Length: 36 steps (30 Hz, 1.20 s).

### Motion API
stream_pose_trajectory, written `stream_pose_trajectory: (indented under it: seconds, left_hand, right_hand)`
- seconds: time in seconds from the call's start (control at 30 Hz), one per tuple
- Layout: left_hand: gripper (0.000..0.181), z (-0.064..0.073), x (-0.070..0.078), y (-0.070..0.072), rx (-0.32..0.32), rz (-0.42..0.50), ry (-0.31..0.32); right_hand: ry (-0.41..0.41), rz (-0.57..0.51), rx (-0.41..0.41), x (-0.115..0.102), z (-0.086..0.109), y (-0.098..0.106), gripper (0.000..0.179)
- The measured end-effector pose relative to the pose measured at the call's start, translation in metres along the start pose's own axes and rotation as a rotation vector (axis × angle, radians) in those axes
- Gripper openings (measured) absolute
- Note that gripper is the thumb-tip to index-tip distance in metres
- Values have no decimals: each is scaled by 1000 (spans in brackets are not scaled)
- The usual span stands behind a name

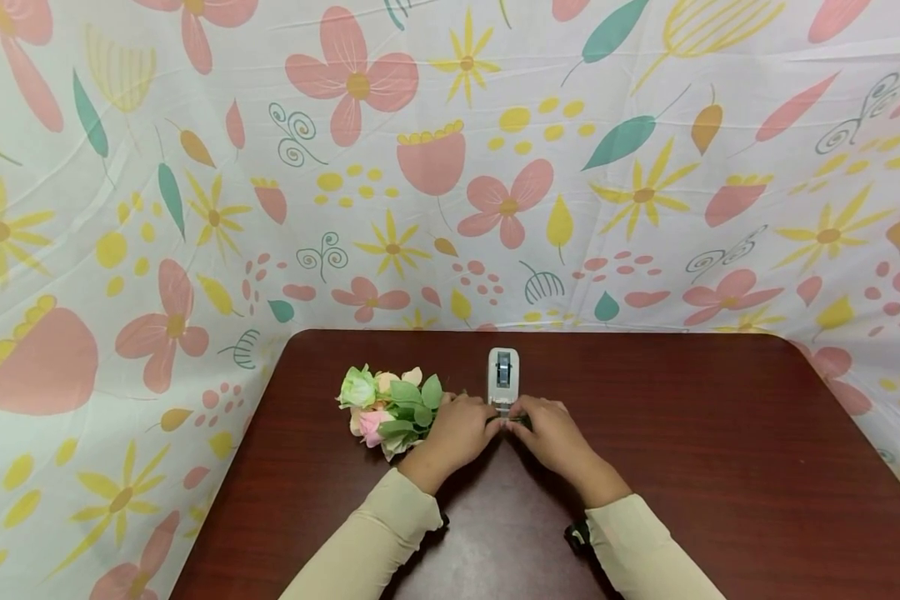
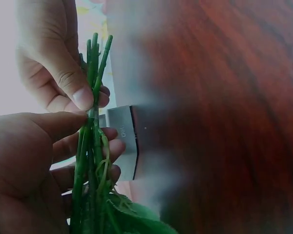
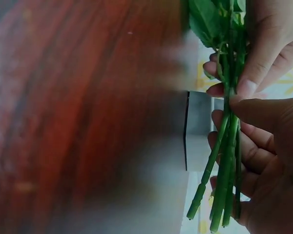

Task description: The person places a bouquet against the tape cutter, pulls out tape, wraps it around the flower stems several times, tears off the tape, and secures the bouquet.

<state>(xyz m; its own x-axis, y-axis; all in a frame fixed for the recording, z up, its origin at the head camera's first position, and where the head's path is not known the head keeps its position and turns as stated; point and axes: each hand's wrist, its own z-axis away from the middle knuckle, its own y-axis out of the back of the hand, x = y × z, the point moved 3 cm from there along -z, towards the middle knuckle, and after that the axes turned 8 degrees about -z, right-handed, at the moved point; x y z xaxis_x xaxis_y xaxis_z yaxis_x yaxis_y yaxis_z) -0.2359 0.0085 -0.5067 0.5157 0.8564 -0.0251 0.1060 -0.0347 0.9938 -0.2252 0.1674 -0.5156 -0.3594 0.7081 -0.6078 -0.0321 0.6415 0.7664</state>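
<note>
A bouquet of artificial-looking roses (image 1: 372, 426) in pale green, pink and cream lies to the left, its blooms pointing left. My left hand (image 1: 459, 429) grips its green stems (image 2: 91, 170) just below the leaves. Beside it, my right hand (image 1: 553, 435) pinches the same stems near their cut ends, thumb tips of both hands almost meeting. Between the thumbs, a pale shiny band (image 3: 228, 92), perhaps clear tape, shows on the stems. Directly beyond the hands stands a white tape dispenser (image 1: 503, 383), partly hidden by the stems and fingers in the wrist views.
The dark red-brown wooden table (image 1: 720, 433) spreads around the hands. A white cloth (image 1: 435, 208) with printed flowers and leaves hangs behind the table and along its left side. Dark wrist straps (image 1: 579, 533) show below the sleeves.
</note>
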Motion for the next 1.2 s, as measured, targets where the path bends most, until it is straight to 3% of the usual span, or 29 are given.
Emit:
stream_pose_trajectory:
  seconds: [0.27, 0.53, 0.83, 1.2]
  left_hand:
    - [27, -1, -2, -8, 13, 55, 8]
    - [25, 0, -2, -9, 46, 80, 25]
    - [22, -1, -2, -14, 37, 83, 40]
    - [23, -3, -6, -20, 16, 115, 43]
  right_hand:
    - [-50, -22, -9, 1, 1, -1, 13]
    - [-165, -198, 24, 0, -1, -3, 31]
    - [-276, -176, 59, -1, -10, -9, 33]
    - [-323, -168, 43, 4, -17, -13, 26]
